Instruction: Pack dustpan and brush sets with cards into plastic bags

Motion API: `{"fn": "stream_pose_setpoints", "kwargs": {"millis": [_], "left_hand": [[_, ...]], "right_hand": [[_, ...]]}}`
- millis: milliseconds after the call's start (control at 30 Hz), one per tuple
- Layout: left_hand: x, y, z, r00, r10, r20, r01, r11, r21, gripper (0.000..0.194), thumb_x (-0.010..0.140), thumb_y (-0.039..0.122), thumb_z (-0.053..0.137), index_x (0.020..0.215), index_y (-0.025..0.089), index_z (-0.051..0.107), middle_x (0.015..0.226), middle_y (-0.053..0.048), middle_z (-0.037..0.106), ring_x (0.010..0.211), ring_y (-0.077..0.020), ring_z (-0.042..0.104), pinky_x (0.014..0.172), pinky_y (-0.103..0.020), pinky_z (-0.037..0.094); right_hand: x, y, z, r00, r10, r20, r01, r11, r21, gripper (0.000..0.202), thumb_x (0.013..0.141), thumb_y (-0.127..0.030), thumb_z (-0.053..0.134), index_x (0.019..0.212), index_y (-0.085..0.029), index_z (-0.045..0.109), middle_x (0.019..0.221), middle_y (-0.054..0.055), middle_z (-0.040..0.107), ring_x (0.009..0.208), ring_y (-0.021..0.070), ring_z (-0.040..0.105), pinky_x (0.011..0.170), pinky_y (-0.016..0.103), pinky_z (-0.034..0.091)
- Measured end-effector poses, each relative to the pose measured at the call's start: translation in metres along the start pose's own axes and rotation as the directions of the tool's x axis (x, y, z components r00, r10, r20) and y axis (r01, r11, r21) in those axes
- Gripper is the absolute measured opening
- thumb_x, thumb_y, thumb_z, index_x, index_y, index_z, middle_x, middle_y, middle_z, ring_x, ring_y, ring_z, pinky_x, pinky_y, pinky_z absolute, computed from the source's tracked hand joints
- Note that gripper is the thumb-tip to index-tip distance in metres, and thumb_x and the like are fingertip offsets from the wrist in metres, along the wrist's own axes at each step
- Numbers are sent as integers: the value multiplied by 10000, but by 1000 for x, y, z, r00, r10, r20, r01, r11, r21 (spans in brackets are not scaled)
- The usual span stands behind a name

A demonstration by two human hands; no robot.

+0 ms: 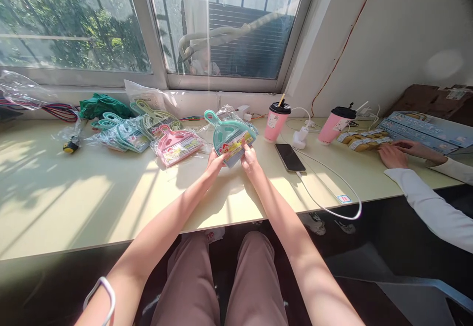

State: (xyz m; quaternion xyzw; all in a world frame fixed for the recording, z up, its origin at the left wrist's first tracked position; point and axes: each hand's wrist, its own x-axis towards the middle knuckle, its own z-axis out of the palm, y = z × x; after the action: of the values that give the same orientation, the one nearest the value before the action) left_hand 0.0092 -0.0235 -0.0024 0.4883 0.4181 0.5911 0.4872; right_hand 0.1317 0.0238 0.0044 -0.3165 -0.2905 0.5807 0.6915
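A mint-green mini dustpan and brush set [229, 136] with a yellow label is held up just above the table. My left hand [217, 161] grips its lower left edge and my right hand [248, 157] its lower right, thumb on the label. Left of it lies a pink dustpan and brush set [179, 146] in clear wrapping. Beyond that one, a yellow-green set [157, 119] and several mint-green sets [125, 136] are heaped in plastic. Crumpled clear plastic [229, 113] lies behind the held set.
A black phone [290, 158] on a white cable, a white charger [300, 137] and two pink cups [276, 124] stand to the right. A co-worker's hands [397, 156] touch packed yellowish items [364, 140] near blue boxes [424, 131]. Green cloth [105, 105] lies at left.
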Motion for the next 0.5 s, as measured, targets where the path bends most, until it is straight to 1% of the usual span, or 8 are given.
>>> {"fn": "stream_pose_setpoints", "kwargs": {"millis": [100, 200, 267, 333, 433, 500], "left_hand": [[5, -1, -9, 998, -32, -58, 30, 999, -30, 467, 755, 408, 799, 1159, 183, 729, 1150, -140, 783, 1184, -397, 702, 879, -509, 638], [7, 4, -15, 994, -90, -67, 86, 994, -66, 453, 750, 359, 818, 1161, 191, 730, 1157, -124, 783, 1208, -373, 691, 857, -450, 637], [4, 8, -16, 993, -114, -29, 112, 991, -67, 480, 742, 328, 836, 1189, 195, 722, 1186, -115, 779, 1209, -358, 689, 835, -405, 629], [0, 12, -14, 990, -139, 24, 140, 989, -54, 515, 759, 336, 843, 1234, 189, 706, 1200, -120, 775, 1149, -347, 715, 834, -402, 614], [-8, 12, -8, 966, -219, 135, 227, 973, -42, 597, 819, 423, 834, 1324, 153, 667, 1128, -153, 790, 959, -337, 760, 880, -454, 577], [-11, 12, -6, 942, -260, 213, 273, 961, -35, 704, 819, 520, 841, 1380, 146, 638, 1061, -169, 800, 891, -349, 765, 909, -485, 550]], "right_hand": [[1, 0, 0, 992, 24, 127, -15, 998, -67, 323, 814, -369, 809, 1078, -228, 687, 879, -2, 800, 917, 205, 772, 855, 345, 640], [-1, -1, 0, 978, 51, 204, -31, 994, -101, 343, 756, -264, 842, 1058, -227, 685, 936, 22, 815, 976, 225, 776, 874, 335, 636], [-2, -2, 0, 980, 54, 190, -37, 995, -94, 358, 726, -191, 844, 1041, -221, 678, 943, 36, 819, 987, 235, 779, 886, 333, 633], [-3, -3, -1, 989, 42, 139, -29, 995, -91, 374, 713, -164, 844, 1036, -217, 663, 910, 37, 815, 965, 242, 784, 876, 343, 637], [-3, -6, -3, 996, -5, 91, 14, 994, -105, 405, 695, -191, 869, 1031, -223, 645, 875, 31, 804, 924, 249, 783, 830, 342, 642], [-3, -8, -3, 997, -30, 77, 38, 994, -101, 424, 683, -225, 877, 1039, -223, 647, 878, 27, 800, 924, 255, 779, 819, 341, 642]]}}
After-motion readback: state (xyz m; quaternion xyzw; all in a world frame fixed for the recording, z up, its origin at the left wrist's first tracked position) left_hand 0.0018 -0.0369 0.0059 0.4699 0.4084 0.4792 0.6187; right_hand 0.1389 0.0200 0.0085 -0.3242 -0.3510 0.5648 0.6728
